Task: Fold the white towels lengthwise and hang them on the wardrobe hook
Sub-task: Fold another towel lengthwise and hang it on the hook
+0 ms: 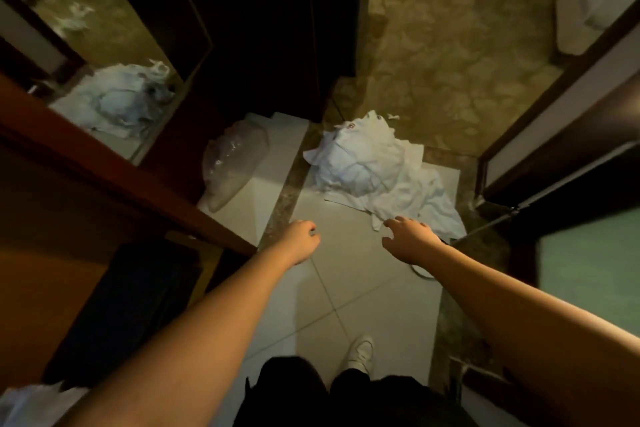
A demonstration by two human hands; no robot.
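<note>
A heap of white towels [377,170] lies crumpled on the tiled floor ahead of me. My right hand [408,236] reaches down toward the heap's near edge, fingers spread and loosely curved, holding nothing. My left hand [299,239] hangs over bare tile to the left of the heap with its fingers loosely curled and nothing in them. The dark wooden wardrobe [86,201] stands at my left. No hook is in view.
A clear plastic bag [232,166] lies on the floor by the wardrobe. A mirror [110,90] at upper left reflects the towel heap. A dark door frame [554,135] stands at right. My white shoe [360,352] is on the tile below. Scraps litter the carpet [450,45] beyond.
</note>
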